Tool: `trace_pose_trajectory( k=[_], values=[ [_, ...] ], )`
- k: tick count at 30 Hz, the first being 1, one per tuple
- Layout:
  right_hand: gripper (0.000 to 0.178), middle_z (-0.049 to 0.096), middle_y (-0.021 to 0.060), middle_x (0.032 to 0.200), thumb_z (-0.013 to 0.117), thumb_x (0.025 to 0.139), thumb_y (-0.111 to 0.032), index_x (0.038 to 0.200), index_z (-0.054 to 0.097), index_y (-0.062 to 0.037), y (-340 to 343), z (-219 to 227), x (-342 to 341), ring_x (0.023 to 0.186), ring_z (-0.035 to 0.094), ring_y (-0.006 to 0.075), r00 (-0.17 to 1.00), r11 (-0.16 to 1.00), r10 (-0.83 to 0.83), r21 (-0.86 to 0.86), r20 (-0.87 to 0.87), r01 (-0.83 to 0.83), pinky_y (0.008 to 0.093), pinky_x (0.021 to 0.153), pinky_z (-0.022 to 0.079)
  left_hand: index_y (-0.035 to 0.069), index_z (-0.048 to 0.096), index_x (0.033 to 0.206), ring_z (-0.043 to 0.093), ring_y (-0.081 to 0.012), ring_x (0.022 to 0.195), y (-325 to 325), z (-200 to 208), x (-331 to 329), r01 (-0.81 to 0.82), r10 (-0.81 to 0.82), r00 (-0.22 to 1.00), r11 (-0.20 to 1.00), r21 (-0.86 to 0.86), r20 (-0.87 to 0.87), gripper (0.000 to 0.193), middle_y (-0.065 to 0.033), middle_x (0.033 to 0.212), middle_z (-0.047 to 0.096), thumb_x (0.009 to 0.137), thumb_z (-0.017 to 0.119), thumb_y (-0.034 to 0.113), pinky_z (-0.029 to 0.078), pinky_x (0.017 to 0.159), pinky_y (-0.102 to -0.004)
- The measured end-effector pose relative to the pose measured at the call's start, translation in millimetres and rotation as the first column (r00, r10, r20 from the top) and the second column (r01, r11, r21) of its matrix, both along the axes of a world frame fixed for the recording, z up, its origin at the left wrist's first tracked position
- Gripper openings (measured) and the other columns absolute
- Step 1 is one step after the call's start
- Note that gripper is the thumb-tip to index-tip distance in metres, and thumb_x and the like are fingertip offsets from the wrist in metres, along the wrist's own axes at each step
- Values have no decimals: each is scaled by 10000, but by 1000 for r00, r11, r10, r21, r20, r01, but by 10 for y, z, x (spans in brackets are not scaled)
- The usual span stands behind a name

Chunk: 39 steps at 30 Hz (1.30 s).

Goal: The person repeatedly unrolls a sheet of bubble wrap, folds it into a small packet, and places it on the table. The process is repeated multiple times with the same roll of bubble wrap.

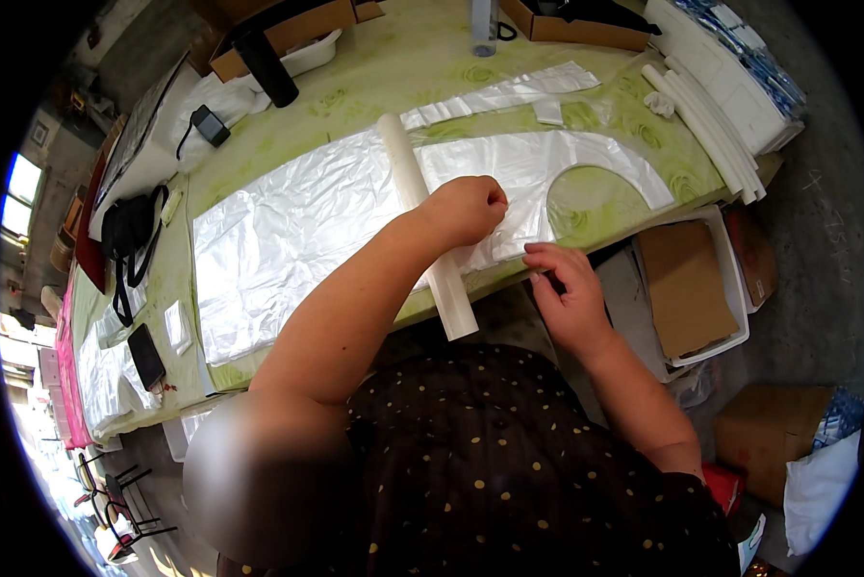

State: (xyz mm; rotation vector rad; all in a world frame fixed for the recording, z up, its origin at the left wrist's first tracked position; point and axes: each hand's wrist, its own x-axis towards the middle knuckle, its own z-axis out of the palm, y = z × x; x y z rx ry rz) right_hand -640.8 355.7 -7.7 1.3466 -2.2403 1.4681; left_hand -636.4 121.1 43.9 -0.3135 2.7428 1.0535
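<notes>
A long stack of clear plastic sheets with a curved cut-out at its right end lies on the green patterned table. A white tube lies across the stack. My left hand rests on the plastic just right of the tube, fingers curled and pinching the sheet. My right hand is at the table's near edge, its fingers closed on the lower edge of the plastic.
A strip of cut plastic lies farther back. White foam strips lie at the right end. A black cylinder, cardboard boxes, a black bag and a phone sit around. A white bin with cardboard stands below.
</notes>
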Motion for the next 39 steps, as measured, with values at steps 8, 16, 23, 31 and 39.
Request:
trace_pose_trajectory(
  k=[8,16,23,31,39],
  values=[
    [493,579,116,1426,693,876,-185,1359,612,-136,-613,-161,-1170,1133,568,356,884,827,-322,353,-338,437,466,996,455,60,719,1109,707,-303,958,91,45,18,53,-52,998,999,7,-29,304,-148,1026,753,922,637,284,549,868,-387],
    [701,456,69,1570,714,810,-121,1462,557,-325,-652,-103,-1172,1238,482,368,784,910,-226,162,-579,382,469,1033,385,60,596,1284,647,-177,974,149,6,-347,-269,410,903,773,575,-128,521,-26,1132,663,891,782,347,551,811,-338],
    [642,588,148,1430,663,797,-30,1428,552,-68,-707,-153,-1320,1228,581,337,943,938,-274,165,-189,306,430,1091,430,92,610,1133,582,-130,875,14,-21,-600,-353,562,824,409,842,72,240,1,996,609,945,719,193,566,807,-349],
    [652,574,115,1378,599,914,11,1532,399,-41,-559,-326,-1643,887,576,116,739,805,-330,-233,587,545,266,837,500,106,559,1262,596,-121,862,-1014,373,783,-329,847,529,254,910,-45,346,4,967,631,935,671,135,502,815,-334],
    [459,634,53,1173,607,933,-9,1388,543,-26,-611,-421,-1643,875,579,92,803,875,-293,-192,519,444,258,819,500,51,583,1276,564,-135,901,-1779,-489,1716,-794,790,467,573,205,-398,399,-38,1054,620,898,697,110,501,755,-303]
  ],
)
